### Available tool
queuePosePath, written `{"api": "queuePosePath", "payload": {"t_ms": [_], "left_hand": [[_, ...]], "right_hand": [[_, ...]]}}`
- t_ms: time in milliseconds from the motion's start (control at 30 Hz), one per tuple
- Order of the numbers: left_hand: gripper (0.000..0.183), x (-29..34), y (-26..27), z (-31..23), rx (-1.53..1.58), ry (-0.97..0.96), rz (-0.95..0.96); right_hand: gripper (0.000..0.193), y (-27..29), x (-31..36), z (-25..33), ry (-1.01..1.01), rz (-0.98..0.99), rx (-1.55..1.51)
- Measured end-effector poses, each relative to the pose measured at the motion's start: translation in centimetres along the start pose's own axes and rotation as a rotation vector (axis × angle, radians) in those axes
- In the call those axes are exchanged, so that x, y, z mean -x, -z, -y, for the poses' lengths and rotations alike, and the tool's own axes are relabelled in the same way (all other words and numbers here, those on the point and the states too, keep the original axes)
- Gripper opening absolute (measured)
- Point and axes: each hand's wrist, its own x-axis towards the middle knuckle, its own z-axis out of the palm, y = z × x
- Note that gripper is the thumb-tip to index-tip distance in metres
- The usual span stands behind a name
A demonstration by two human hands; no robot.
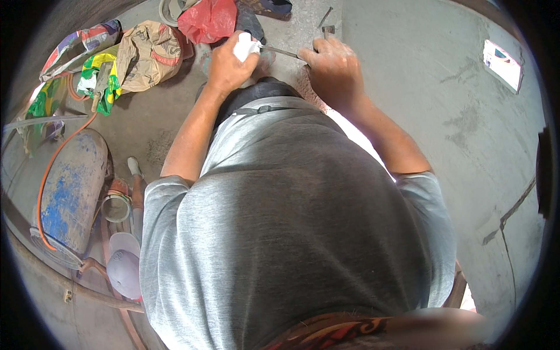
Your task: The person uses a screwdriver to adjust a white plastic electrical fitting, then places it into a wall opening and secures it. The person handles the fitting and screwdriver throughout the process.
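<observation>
Gripping a white piece [245, 48]
Left hand [229, 67] wraps it, fingers closed; rod [280, 52] reaches right hand [336, 69], fingers curled, hold unclear.

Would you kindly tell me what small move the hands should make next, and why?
I would probably firm up the left hand's hold on the white piece before the right hand moves the thin metal rod. The rod spans the gap between the hands and ends at or very near the white piece, close to the left hand's grip.
</observation>
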Motion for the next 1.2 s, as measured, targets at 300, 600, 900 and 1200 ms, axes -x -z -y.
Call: {"api": "queuePosePath", "payload": {"t_ms": [300,600,900,1200], "left_hand": [[0.033,0.6,-0.8,0.1,-0.061,0.032,0.042],[0.036,0.8,-1.4,-0.9,-0.034,0.124,0.074],[0.027,0.0,-1.6,-0.8,0.181,0.062,0.054],[0.033,0.1,-1.3,-2.7,0.031,0.073,0.082]], "right_hand": [[0.012,-1.4,1.2,-1.2,-0.017,0.282,-0.122],[0.014,-2.8,1.7,-2.0,-0.118,0.19,-0.034],[0.046,-3.5,-2.5,-1.6,-0.567,0.402,-0.851],[0.04,-4.8,-4.1,-0.6,-0.651,0.553,-1.073]]}}
